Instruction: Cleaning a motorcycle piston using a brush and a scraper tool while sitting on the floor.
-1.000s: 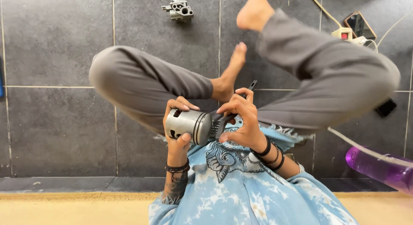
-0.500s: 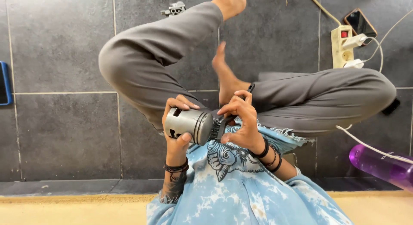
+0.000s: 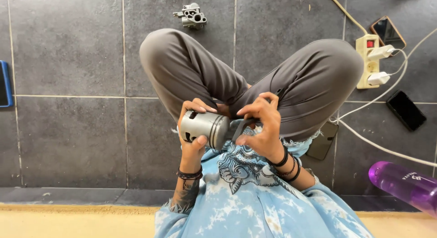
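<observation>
Piston (image 3: 204,127) sits right up close to the chest, held sideways over the crossed legs. It's a short metal cylinder, dull silver-grey, with a couple of dark ring grooves cut round the end that faces the right hand, and a dark cutout low on its skirt at the other end. Surface looks matte and a bit scuffed.

Left hand (image 3: 193,129) has it properly clamped: fingers curled over the top, thumb tucked under. Right hand (image 3: 261,126) is at the grooved end with fingers bent and pinched in around a dark thin piece (image 3: 237,129) touching that end; can't really tell what it is. Both wrists carry dark bands, and the sleeves are a blue tie-dye shirt (image 3: 255,206).

A bit further out, grey trousers (image 3: 309,78), knees spread over dark grey floor tiles (image 3: 68,47). Purple bottle (image 3: 405,185) lies on its side at the lower right. Beside the right knee there's a dark flat phone (image 3: 322,141), then another black one (image 3: 406,110) further right. Past that, a cream power strip (image 3: 367,60) with white plugs and cables, and a third phone (image 3: 388,32) next to it.

Farthest away, a small grey cast metal part (image 3: 191,16) sits alone on the tiles, and a blue-edged device (image 3: 4,83) pokes in at the left edge.
</observation>
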